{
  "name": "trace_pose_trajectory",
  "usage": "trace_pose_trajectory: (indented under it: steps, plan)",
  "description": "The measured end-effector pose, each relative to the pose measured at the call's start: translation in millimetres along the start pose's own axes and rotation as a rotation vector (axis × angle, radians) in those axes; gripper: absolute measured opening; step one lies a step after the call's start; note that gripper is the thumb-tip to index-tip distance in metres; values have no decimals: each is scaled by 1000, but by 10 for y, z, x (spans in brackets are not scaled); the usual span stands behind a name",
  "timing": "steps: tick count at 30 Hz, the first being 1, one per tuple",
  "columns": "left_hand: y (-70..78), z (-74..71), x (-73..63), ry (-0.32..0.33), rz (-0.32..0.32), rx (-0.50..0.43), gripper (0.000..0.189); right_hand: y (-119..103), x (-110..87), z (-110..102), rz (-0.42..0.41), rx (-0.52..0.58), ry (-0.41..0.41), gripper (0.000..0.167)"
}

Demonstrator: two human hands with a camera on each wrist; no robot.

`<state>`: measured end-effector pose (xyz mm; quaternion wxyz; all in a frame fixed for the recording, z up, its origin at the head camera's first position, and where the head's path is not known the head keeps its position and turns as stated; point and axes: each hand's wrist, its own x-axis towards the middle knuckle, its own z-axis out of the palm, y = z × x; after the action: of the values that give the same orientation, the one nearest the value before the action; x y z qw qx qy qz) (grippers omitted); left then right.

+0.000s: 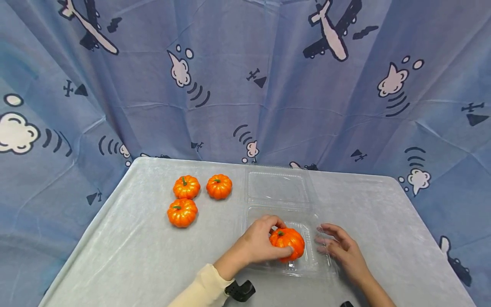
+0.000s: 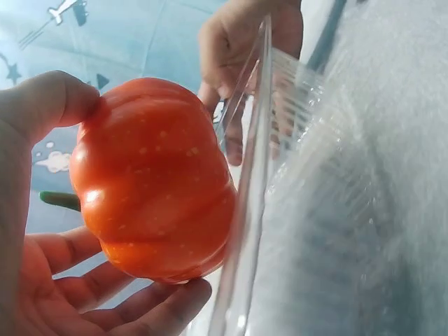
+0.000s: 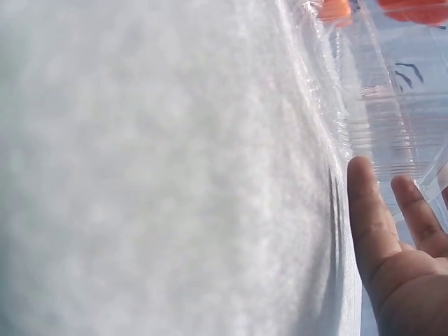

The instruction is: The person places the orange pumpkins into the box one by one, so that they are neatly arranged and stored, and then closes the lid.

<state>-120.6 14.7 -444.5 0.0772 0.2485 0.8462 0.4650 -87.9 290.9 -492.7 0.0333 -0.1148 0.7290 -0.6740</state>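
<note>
My left hand (image 1: 258,242) grips a small orange pumpkin (image 1: 290,243) with a green stem, thumb on one side and fingers round the other. In the head view the pumpkin overlaps the base of a clear plastic clamshell box (image 1: 249,215), whose lid lies folded back toward the curtain. The left wrist view shows the pumpkin (image 2: 154,182) right at the box's rim (image 2: 253,182). At the box's right side is my right hand (image 1: 343,251), fingers loosely extended beside the wall; its fingertips (image 3: 360,171) show close to the ribbed plastic in the right wrist view.
Three more orange pumpkins stand at the left: one at the back (image 1: 186,186), one in front of it (image 1: 182,212), one to their right (image 1: 219,186). A pale cloth covers the table (image 1: 134,247). Behind it hangs a blue curtain (image 1: 222,85) printed with planes and clouds.
</note>
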Motion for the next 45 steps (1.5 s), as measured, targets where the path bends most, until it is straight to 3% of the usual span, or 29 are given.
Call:
trace_pose_trajectory:
  steps: [14,19,28,45]
  plan:
    - [-7,188,130,-99,8,-3,40,13,2,3,-5,-3,-11,43]
    - [-4,258,147,-123,-29,16,41,16,2,-5,-4,-4,-16,44]
    - [-3,354,182,-122,-61,3,36,3,0,-4,18,-16,-14,44]
    - [37,387,190,-141,-124,11,38,3,2,-7,29,-14,-15,43]
